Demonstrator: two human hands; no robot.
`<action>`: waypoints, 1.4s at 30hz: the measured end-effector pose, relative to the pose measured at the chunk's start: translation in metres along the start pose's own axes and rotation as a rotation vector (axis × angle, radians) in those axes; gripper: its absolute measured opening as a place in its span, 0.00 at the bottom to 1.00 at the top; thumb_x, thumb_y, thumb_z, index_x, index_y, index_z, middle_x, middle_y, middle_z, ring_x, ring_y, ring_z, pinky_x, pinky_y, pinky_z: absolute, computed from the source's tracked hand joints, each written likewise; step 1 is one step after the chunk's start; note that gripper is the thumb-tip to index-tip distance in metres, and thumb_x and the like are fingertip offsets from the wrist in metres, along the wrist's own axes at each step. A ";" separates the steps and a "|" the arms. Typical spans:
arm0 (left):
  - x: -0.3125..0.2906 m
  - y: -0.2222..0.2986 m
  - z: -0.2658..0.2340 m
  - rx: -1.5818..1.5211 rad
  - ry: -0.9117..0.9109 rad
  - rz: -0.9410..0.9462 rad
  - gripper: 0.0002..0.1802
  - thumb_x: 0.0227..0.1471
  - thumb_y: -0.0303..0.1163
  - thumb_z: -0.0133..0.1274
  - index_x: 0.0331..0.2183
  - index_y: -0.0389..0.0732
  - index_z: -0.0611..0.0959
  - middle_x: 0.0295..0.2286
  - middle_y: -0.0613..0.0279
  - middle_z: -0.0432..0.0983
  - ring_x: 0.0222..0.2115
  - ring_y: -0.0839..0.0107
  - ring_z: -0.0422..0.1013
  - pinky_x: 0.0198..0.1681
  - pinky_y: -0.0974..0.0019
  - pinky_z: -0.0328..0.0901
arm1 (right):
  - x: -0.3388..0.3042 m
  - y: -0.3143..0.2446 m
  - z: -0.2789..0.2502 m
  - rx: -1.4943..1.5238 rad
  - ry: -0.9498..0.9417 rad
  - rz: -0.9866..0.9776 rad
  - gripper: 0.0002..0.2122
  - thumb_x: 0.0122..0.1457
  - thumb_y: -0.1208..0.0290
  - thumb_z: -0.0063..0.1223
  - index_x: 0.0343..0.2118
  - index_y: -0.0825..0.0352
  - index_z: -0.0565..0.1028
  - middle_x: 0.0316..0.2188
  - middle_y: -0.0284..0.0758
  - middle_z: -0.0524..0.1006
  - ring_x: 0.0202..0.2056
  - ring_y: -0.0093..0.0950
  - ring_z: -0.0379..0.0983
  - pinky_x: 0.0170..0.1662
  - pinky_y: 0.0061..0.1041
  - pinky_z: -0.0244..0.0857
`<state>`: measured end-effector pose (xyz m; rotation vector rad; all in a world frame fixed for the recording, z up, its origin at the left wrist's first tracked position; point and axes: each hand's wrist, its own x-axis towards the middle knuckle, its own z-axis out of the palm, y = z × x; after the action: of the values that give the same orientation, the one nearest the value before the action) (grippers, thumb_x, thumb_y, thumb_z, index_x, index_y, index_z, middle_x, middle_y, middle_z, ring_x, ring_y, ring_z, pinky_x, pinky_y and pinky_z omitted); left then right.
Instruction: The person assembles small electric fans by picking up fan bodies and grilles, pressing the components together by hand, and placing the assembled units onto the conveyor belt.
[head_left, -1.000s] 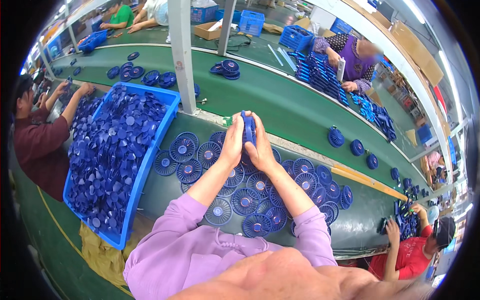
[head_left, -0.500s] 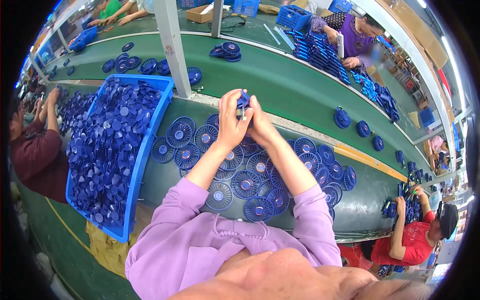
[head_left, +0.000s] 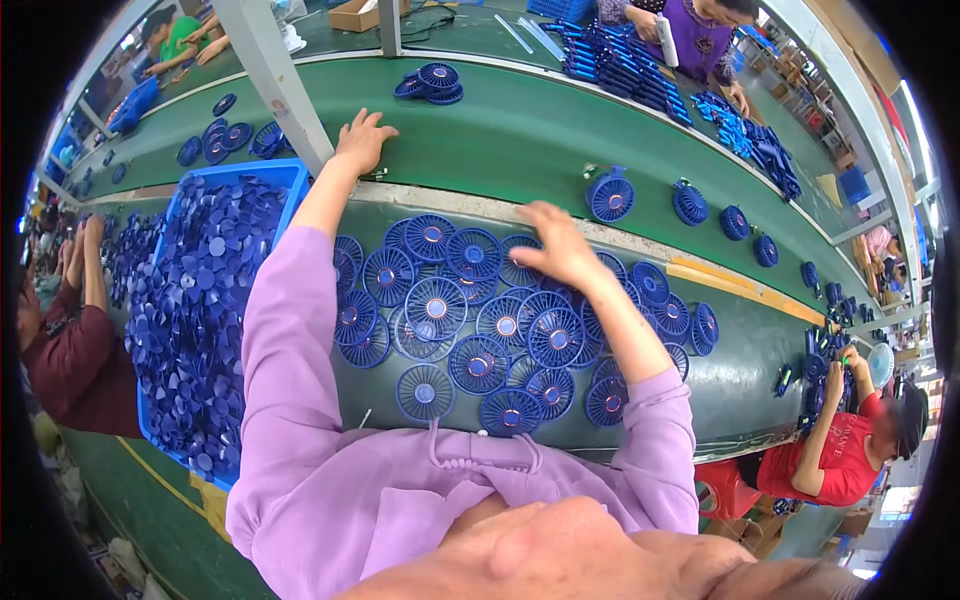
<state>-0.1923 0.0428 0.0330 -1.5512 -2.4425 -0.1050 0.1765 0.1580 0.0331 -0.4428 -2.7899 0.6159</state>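
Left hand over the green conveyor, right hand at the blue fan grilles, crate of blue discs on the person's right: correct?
No: the head view shows the crate of blue discs on the person's left. Left hand over the green conveyor, right hand at the blue fan grilles: correct.

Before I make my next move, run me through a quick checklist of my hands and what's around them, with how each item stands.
1. Left hand free: ok, open and empty at the green belt.
2. Right hand off the round grilles: cannot tell, its thumb overlaps one in this view.
3. Grilles lying singly: not ok, many overlap.
4. Nearest round part on the belt apart from the right hand: ok, a gap shows.
5. Left sleeve clear of the blue bin: cannot tell, it covers part of the bin's side.
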 end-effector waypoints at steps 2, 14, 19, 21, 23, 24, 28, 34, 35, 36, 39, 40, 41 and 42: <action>0.012 0.001 0.000 0.085 -0.127 -0.019 0.27 0.44 0.18 0.48 0.46 0.54 0.78 0.56 0.56 0.62 0.59 0.50 0.54 0.58 0.51 0.57 | -0.004 -0.014 0.008 -0.022 -0.084 -0.041 0.38 0.42 0.59 0.67 0.57 0.66 0.63 0.58 0.52 0.59 0.58 0.50 0.55 0.61 0.41 0.52; -0.021 0.038 -0.017 -0.925 0.038 -0.326 0.22 0.50 0.22 0.44 0.49 0.40 0.66 0.31 0.46 0.77 0.34 0.55 0.76 0.31 0.55 0.73 | 0.012 -0.027 0.025 0.071 -0.146 -0.215 0.28 0.47 0.57 0.61 0.50 0.67 0.71 0.54 0.52 0.65 0.55 0.47 0.61 0.58 0.40 0.55; -0.081 0.076 -0.027 -1.811 -0.088 -0.397 0.23 0.50 0.23 0.48 0.50 0.39 0.68 0.45 0.56 0.71 0.43 0.62 0.73 0.47 0.59 0.70 | 0.026 -0.045 0.005 0.512 0.102 -0.057 0.13 0.54 0.67 0.56 0.40 0.68 0.77 0.31 0.38 0.79 0.31 0.26 0.75 0.39 0.26 0.68; -0.100 0.092 -0.029 -2.089 -0.122 -0.321 0.21 0.54 0.27 0.49 0.50 0.39 0.68 0.45 0.56 0.71 0.44 0.63 0.72 0.51 0.57 0.67 | 0.033 -0.057 -0.005 0.780 0.122 0.042 0.13 0.55 0.66 0.57 0.39 0.70 0.77 0.30 0.34 0.79 0.29 0.21 0.73 0.38 0.26 0.69; -0.113 0.110 -0.037 -2.220 -0.160 -0.258 0.23 0.60 0.41 0.46 0.52 0.39 0.66 0.44 0.54 0.71 0.45 0.62 0.71 0.48 0.55 0.68 | 0.037 -0.073 -0.015 0.969 0.171 0.158 0.14 0.56 0.66 0.57 0.40 0.71 0.76 0.29 0.31 0.78 0.29 0.20 0.72 0.37 0.24 0.69; -0.119 0.121 -0.043 -2.265 -0.142 -0.265 0.25 0.61 0.45 0.42 0.53 0.39 0.66 0.44 0.55 0.72 0.45 0.62 0.71 0.49 0.55 0.68 | 0.039 -0.076 -0.019 0.954 0.156 0.210 0.15 0.54 0.67 0.58 0.42 0.70 0.74 0.29 0.32 0.77 0.31 0.21 0.73 0.38 0.25 0.69; -0.127 0.143 -0.050 -2.080 -0.093 -0.336 0.33 0.61 0.56 0.35 0.56 0.42 0.65 0.48 0.58 0.70 0.46 0.66 0.71 0.50 0.59 0.66 | 0.043 -0.077 -0.008 0.684 0.399 0.111 0.25 0.49 0.69 0.61 0.51 0.66 0.68 0.37 0.38 0.76 0.37 0.27 0.74 0.42 0.29 0.69; -0.130 0.159 -0.054 -2.306 -0.010 -0.309 0.31 0.62 0.56 0.28 0.57 0.47 0.64 0.52 0.61 0.67 0.53 0.67 0.64 0.53 0.58 0.63 | 0.043 -0.089 0.002 0.156 0.469 -0.354 0.23 0.53 0.73 0.50 0.55 0.63 0.66 0.50 0.46 0.66 0.51 0.45 0.62 0.55 0.40 0.58; -0.130 0.158 -0.054 -2.400 0.035 -0.346 0.27 0.63 0.53 0.30 0.52 0.45 0.70 0.47 0.60 0.71 0.48 0.67 0.69 0.51 0.60 0.65 | 0.042 -0.092 0.008 0.170 0.441 -0.388 0.25 0.52 0.71 0.53 0.55 0.63 0.65 0.51 0.46 0.65 0.51 0.46 0.62 0.55 0.40 0.58; -0.131 0.156 -0.052 -2.543 0.066 -0.308 0.24 0.63 0.50 0.33 0.46 0.43 0.74 0.42 0.60 0.75 0.43 0.69 0.72 0.47 0.61 0.68 | 0.039 -0.098 0.015 0.160 0.366 -0.365 0.29 0.53 0.59 0.54 0.58 0.64 0.62 0.55 0.49 0.61 0.55 0.48 0.58 0.58 0.42 0.54; -0.133 0.161 -0.064 -2.625 0.118 -0.382 0.21 0.63 0.48 0.36 0.44 0.42 0.74 0.39 0.62 0.75 0.39 0.71 0.73 0.43 0.65 0.70 | 0.038 -0.098 0.026 0.233 0.340 -0.342 0.37 0.53 0.45 0.50 0.60 0.65 0.57 0.58 0.52 0.56 0.58 0.50 0.53 0.60 0.44 0.50; -0.134 0.163 -0.066 -2.598 0.175 -0.392 0.21 0.63 0.48 0.37 0.44 0.43 0.74 0.38 0.63 0.75 0.38 0.71 0.73 0.43 0.65 0.69 | 0.041 -0.096 0.026 0.245 0.301 -0.349 0.41 0.54 0.38 0.43 0.62 0.66 0.53 0.60 0.53 0.53 0.60 0.51 0.51 0.61 0.45 0.47; -0.134 0.166 -0.068 -2.571 0.231 -0.402 0.20 0.63 0.47 0.37 0.44 0.43 0.74 0.37 0.64 0.75 0.38 0.72 0.73 0.43 0.66 0.69 | 0.042 -0.096 0.029 0.244 0.299 -0.348 0.41 0.54 0.38 0.43 0.62 0.66 0.53 0.60 0.53 0.53 0.60 0.51 0.51 0.61 0.45 0.47; -0.135 0.169 -0.071 -2.504 0.297 -0.462 0.19 0.63 0.47 0.37 0.44 0.43 0.74 0.38 0.66 0.73 0.38 0.74 0.72 0.42 0.67 0.69 | 0.043 -0.096 0.032 0.334 0.307 -0.360 0.41 0.54 0.38 0.43 0.61 0.67 0.52 0.59 0.53 0.53 0.60 0.51 0.51 0.61 0.44 0.47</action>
<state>0.0266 -0.0169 0.0565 -0.4980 -1.1964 -3.6920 0.1043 0.0784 0.0552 0.0336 -2.3335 0.8251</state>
